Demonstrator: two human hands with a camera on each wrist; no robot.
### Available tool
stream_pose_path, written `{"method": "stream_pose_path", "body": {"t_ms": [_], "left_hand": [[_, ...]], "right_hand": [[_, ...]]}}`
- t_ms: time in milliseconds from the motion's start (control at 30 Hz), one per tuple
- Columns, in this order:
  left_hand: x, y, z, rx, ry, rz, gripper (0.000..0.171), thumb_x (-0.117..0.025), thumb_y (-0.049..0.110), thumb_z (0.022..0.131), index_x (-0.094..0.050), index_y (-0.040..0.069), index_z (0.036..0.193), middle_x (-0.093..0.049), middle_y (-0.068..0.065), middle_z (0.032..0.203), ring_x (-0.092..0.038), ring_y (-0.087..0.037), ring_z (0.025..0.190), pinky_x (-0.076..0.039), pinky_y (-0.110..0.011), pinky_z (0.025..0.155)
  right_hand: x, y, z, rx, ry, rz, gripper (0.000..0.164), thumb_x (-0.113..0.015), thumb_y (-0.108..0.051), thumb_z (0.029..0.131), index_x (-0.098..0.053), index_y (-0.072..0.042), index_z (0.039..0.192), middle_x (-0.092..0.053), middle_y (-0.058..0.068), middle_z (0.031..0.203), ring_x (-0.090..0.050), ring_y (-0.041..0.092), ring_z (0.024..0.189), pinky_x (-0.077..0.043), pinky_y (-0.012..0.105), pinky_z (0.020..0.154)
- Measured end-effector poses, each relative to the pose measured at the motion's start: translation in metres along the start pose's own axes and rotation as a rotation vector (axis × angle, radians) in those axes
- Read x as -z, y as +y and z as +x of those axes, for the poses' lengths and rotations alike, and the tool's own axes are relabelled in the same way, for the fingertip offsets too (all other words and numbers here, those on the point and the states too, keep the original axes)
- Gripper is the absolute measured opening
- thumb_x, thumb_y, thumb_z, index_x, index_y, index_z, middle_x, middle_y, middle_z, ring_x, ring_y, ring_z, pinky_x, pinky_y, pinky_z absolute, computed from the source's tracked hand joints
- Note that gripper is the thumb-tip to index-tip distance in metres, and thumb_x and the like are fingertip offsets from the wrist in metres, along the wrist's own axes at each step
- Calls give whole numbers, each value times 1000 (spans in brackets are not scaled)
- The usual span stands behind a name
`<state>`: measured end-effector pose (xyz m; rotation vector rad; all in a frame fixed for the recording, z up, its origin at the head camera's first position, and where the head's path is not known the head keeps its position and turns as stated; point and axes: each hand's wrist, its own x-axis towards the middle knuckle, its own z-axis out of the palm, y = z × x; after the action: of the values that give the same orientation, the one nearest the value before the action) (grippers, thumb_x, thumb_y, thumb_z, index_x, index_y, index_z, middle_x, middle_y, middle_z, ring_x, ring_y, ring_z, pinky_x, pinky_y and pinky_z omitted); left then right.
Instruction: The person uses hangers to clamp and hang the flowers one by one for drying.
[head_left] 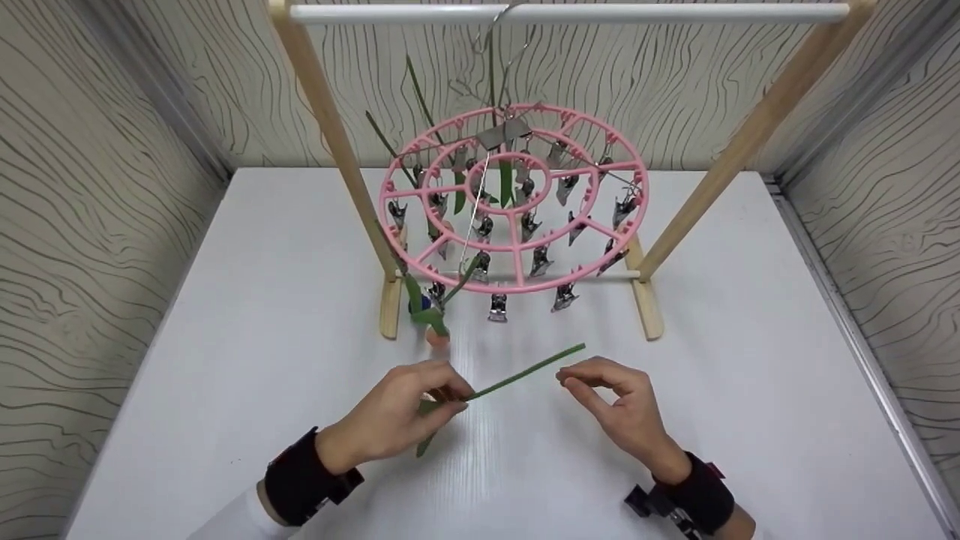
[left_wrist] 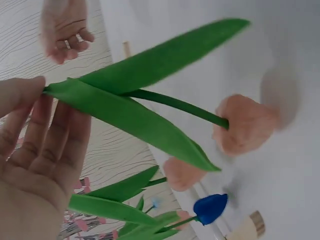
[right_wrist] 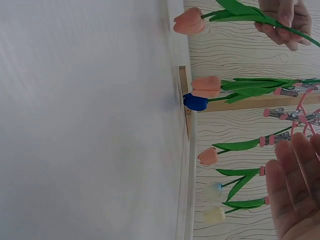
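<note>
In the head view, my left hand (head_left: 397,411) pinches the green stem (head_left: 529,371) of an artificial tulip, in front of a hanging rack. In the left wrist view, the peach bloom (left_wrist: 245,126) points down towards the white table, with two long green leaves (left_wrist: 165,60) above it. The bare stem end reaches to the right in the head view. Just beside that end, my right hand (head_left: 626,416) hovers with relaxed fingers and holds nothing. A round pink clip hanger (head_left: 517,287) with several metal clips (head_left: 498,307) hangs ahead of both hands.
Several tulips hang bloom-down from the clips, among them a blue one (right_wrist: 196,102), a peach one (right_wrist: 207,156) and a whitish one (right_wrist: 214,215). A wooden stand (head_left: 720,165) with a white top bar (head_left: 637,13) carries the hanger. Patterned walls (head_left: 97,225) enclose the table (head_left: 750,300).
</note>
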<state>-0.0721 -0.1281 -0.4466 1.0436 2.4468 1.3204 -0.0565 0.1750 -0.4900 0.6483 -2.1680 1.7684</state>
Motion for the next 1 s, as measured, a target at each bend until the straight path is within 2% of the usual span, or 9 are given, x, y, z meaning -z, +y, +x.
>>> {"method": "stream_pose_path", "body": {"t_ms": [200, 267, 533, 767, 900, 1000], "left_hand": [[0, 11, 14, -83, 105, -160, 9, -66, 16, 92, -66, 16, 101, -70, -1, 95, -69, -7, 86, -59, -24, 77], [-1, 13, 17, -90, 130, -198, 10, -66, 17, 92, -66, 15, 101, -70, -2, 95, -69, -8, 87, -60, -25, 78], [-9, 20, 31, -121, 234, -272, 10, -69, 18, 89, -65, 12, 96, -68, -4, 91, -69, -9, 86, -60, -27, 76], [-16, 24, 44, -182, 237, -329, 12, -67, 15, 91, -61, 6, 95, -68, -10, 89, -70, -12, 86, -61, -29, 77], [-21, 25, 49, -181, 229, -343, 14, -66, 17, 92, -60, 5, 96, -69, -11, 90, -71, -12, 87, -61, -28, 78], [-24, 25, 51, -182, 230, -329, 14, -65, 18, 92, -59, 7, 97, -70, -9, 90, -71, -11, 87, -60, -28, 78]], "right_hand": [[-6, -7, 6, 42, -13, 6, 21, -63, 17, 81, -71, 5, 95, -71, 19, 85, -70, 12, 82, -56, 16, 71], [-8, -10, 7, 48, -21, 7, 21, -63, 17, 80, -71, 5, 95, -72, 19, 86, -70, 12, 82, -56, 16, 72], [-22, -20, 13, 58, -76, 15, 24, -66, 13, 81, -73, -2, 98, -74, 5, 92, -69, 12, 85, -57, 18, 73], [-36, -23, 16, 100, -101, 62, 29, -66, 15, 79, -71, -1, 102, -73, 11, 94, -70, 12, 90, -59, 22, 75], [-41, -21, 15, 97, -95, 91, 33, -68, 16, 77, -70, -3, 104, -73, 11, 95, -71, 10, 89, -59, 22, 74], [-43, -19, 14, 89, -85, 116, 32, -67, 17, 78, -70, -2, 104, -73, 12, 92, -72, 14, 83, -60, 23, 73]]}}
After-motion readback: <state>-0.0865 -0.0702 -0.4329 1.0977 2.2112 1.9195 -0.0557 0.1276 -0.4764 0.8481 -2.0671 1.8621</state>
